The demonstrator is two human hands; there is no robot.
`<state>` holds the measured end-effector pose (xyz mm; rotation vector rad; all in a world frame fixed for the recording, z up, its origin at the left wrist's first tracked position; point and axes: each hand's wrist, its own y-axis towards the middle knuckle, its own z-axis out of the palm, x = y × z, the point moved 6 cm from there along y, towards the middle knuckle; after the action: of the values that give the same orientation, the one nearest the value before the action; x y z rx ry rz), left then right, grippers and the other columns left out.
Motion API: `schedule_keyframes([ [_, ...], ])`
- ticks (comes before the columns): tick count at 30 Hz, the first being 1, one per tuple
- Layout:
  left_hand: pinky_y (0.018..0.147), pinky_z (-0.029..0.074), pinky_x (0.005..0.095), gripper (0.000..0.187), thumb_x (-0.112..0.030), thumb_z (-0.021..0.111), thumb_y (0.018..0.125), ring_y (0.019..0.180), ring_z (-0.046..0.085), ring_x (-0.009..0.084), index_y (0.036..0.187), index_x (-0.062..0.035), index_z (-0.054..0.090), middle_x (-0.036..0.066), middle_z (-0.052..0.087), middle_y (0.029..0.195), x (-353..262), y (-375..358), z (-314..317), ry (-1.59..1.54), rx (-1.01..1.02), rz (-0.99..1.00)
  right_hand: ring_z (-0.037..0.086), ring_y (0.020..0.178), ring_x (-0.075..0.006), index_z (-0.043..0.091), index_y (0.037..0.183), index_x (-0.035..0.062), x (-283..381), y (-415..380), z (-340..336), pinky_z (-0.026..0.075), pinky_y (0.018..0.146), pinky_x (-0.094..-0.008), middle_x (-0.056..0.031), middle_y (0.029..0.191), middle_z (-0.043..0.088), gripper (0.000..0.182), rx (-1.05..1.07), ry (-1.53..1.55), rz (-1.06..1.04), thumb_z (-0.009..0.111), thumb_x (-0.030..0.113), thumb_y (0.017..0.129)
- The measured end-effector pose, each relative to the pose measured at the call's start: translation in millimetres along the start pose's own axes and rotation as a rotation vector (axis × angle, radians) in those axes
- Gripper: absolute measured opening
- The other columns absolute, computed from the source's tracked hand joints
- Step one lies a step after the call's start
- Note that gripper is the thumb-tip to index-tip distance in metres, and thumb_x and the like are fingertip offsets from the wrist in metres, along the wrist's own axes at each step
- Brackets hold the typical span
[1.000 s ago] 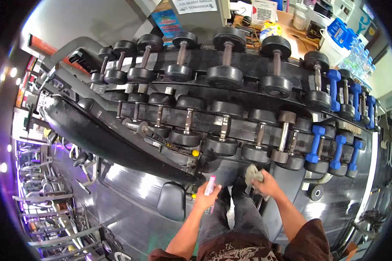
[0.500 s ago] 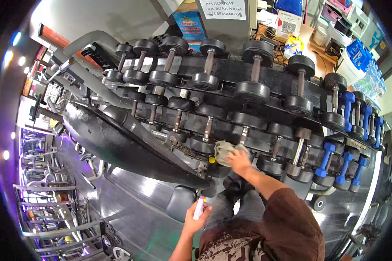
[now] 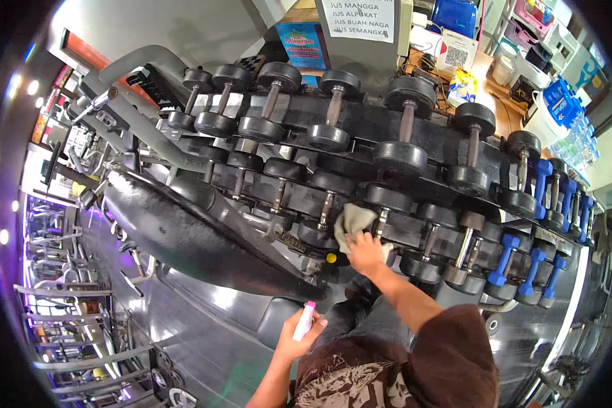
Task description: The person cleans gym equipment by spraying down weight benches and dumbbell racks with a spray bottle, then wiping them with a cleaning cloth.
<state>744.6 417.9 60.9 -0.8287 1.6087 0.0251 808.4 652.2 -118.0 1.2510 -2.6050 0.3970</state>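
Grey cloth (image 3: 352, 221) at frame centre, pressed onto a black dumbbell (image 3: 381, 211) in the lower row of the dumbbell rack (image 3: 360, 122). Right hand (image 3: 366, 253) on the cloth, fingers curled gripping it. Left hand (image 3: 294, 342) at lower centre, fingers wrapped round a small pink-capped spray bottle (image 3: 304, 321), held upright. Blue dumbbells (image 3: 534, 268) at right edge. Black bench pad (image 3: 183, 234) left of centre.

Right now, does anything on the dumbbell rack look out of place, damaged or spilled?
Nothing stands out. The black dumbbells and blue dumbbells sit in their rows on the rack. The right hand presses a cloth on the lower row; the left hand holds a pink-capped spray bottle. No spill shows.
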Motion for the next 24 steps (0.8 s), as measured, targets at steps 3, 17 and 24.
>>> schedule_keyframes([
  [3, 0.058, 0.042, 0.0238, 0.019, -0.016, 0.079, 0.089, 0.065, 0.05, 0.0039, 0.095, -0.0055, 0.064, -0.005, 0.056, 0.071, 4.2, 3.2, -0.7, 0.038, 0.026, 0.018, 0.048, 0.12, -0.0268, 0.058, 0.138, 0.0215, -11.2, -4.0, 65.3, 0.043, 0.095, -0.0457, -0.003, 0.127, 0.053, 0.05, 0.155, -0.247, -0.111, 0.06, 0.021, 0.089],
  [17, 0.07, 0.05, 0.0254, 0.018, -0.004, 0.075, 0.085, 0.077, 0.061, 0.0076, 0.099, -0.003, 0.065, 0.0, 0.066, 0.086, -17.2, -14.1, -20.9, -0.075, 0.071, 0.036, 0.052, 0.125, -0.0398, 0.056, 0.139, 0.0166, -73.4, -70.1, -13.0, 0.049, 0.1, -0.0483, -0.0145, 0.128, 0.056, 0.057, -0.101, 0.24, 0.363, 0.065, 0.013, 0.083],
  [24, 0.069, 0.05, 0.026, 0.016, -0.003, 0.073, 0.086, 0.076, 0.061, 0.0088, 0.1, -0.0021, 0.064, 0.001, 0.065, 0.083, -30.7, -9.8, -13.2, 0.002, 0.095, 0.002, 0.047, 0.122, -0.0289, 0.063, 0.134, 0.0238, -15.0, -29.6, 61.4, 0.043, 0.098, -0.0528, -0.0019, 0.13, 0.052, 0.045, 0.133, -0.113, -0.023, 0.058, 0.018, 0.09],
])
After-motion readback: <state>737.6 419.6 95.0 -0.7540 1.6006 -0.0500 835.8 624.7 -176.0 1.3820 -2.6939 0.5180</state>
